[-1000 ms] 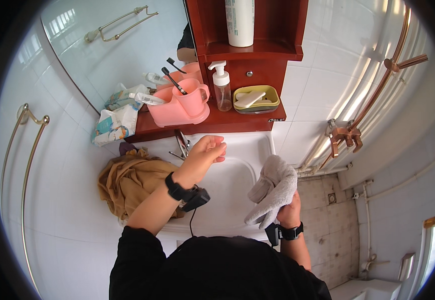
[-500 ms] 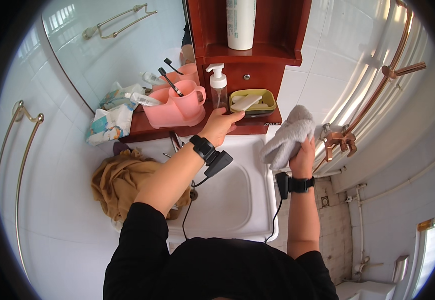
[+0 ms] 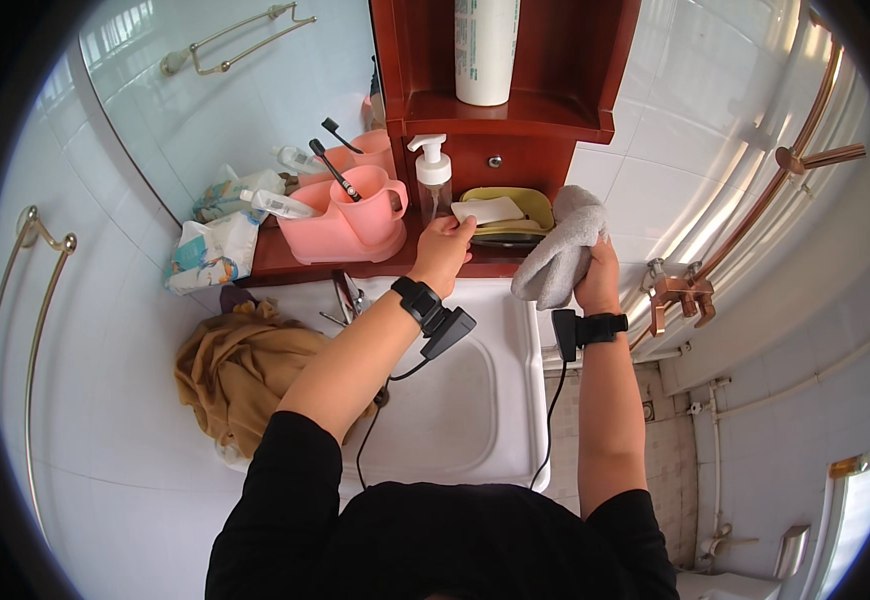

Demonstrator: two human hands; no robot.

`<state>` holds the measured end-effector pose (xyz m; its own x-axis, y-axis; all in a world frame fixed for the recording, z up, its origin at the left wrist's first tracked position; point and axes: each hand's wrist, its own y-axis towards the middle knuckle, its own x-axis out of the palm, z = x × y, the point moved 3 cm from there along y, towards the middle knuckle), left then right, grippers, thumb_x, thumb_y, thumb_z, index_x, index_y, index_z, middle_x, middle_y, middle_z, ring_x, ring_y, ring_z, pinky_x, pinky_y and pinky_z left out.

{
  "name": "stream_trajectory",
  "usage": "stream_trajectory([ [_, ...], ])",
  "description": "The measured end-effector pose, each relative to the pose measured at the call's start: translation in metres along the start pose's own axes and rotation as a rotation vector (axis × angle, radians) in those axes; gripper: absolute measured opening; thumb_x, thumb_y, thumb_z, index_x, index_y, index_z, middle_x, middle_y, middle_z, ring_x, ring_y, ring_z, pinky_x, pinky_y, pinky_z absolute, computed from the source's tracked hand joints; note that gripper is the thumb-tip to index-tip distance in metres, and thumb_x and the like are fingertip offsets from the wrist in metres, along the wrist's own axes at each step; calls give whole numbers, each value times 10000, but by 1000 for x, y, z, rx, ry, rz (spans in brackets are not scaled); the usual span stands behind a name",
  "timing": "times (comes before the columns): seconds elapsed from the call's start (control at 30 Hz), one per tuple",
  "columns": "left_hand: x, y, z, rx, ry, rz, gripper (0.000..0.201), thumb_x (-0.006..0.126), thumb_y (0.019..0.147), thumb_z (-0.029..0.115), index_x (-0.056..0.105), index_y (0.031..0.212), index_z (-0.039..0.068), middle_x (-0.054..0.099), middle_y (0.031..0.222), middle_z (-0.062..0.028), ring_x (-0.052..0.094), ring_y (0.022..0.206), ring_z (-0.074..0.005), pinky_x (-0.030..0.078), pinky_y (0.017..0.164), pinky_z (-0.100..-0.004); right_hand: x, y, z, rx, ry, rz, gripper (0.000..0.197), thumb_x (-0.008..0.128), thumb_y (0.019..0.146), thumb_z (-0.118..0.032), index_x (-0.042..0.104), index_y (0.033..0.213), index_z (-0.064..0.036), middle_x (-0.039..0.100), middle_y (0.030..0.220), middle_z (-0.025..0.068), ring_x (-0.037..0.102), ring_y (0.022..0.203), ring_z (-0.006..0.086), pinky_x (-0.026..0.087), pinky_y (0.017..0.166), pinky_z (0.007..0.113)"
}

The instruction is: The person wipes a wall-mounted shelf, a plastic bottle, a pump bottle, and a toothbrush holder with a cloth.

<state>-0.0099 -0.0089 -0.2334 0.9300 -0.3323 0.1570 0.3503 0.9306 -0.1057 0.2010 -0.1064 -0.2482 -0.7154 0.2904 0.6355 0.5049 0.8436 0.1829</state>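
My left hand (image 3: 442,254) reaches over the sink to the wooden ledge, its fingers closed on the near left end of a white bar of soap (image 3: 490,210). The bar lies tilted over a yellow-green soap dish (image 3: 540,200), where another pale piece (image 3: 511,225) shows beneath it. My right hand (image 3: 598,280) grips a grey cloth (image 3: 559,255), bunched and hanging beside the dish's right end. Just left of the dish stands a clear pump bottle (image 3: 435,178) with a white top.
A pink toothbrush holder (image 3: 340,238) with a cup (image 3: 370,200) and a tissue pack (image 3: 213,250) stand on the ledge's left. Below is the white sink (image 3: 445,420), with brown fabric (image 3: 240,375) heaped over its left side. A white bottle (image 3: 485,55) stands on the shelf; copper-coloured pipework (image 3: 680,290) runs along the right wall.
My left hand has closed on the soap's end, and the bar has shifted slightly in the dish. The grey cloth in my right hand has moved a little left, nearer the dish.
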Motion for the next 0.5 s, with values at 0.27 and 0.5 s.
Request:
stream_trajectory([
  [0.27, -2, 8, -5, -55, -142, 60, 317, 601, 894, 292, 504, 1091, 64, 532, 1012, -57, 523, 905, -193, 482, 795, -353, 1, -1, -1, 15, 14, -22, 349, 475, 930, -182, 462, 1234, -10, 563, 1146, 96, 547, 1024, 202, 437, 900, 328],
  [0.5, -3, 12, -2, -67, -127, 32, 259, 650, 851, 170, 536, 1050, 50, 552, 1013, -58, 529, 900, -193, 476, 846, -362, -2, -6, 6, 32, 34, -45, 358, 454, 922, -195, 454, 1230, -13, 562, 1135, 102, 547, 1024, 212, 445, 896, 344],
])
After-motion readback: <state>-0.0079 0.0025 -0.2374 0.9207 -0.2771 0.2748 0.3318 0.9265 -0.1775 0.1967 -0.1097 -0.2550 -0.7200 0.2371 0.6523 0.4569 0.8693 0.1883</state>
